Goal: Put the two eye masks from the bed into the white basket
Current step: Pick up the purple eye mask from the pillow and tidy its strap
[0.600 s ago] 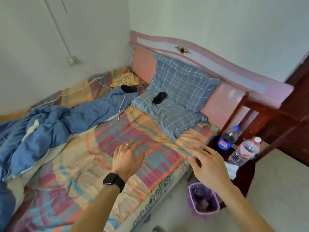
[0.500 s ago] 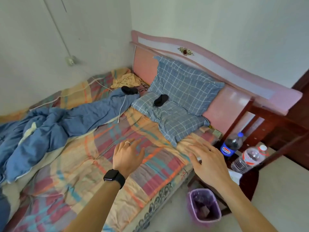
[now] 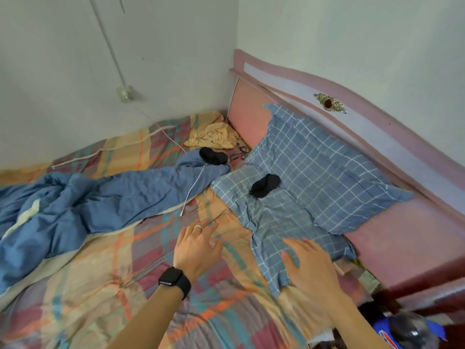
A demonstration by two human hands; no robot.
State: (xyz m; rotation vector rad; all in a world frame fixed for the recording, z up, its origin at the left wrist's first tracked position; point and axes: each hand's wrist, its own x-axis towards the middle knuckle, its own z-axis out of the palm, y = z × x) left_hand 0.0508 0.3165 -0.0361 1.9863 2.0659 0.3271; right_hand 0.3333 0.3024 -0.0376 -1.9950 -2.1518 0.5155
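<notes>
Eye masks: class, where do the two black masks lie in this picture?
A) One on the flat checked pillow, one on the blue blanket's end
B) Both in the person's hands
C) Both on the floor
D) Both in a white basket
A: one mask lies on the flat checked pillow, the other mask on the blue blanket; both hands are empty.

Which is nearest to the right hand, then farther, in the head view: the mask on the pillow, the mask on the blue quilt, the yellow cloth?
1. Mask on the pillow, straight ahead.
2. Mask on the blue quilt, farther left.
3. Yellow cloth, in the corner.
</notes>
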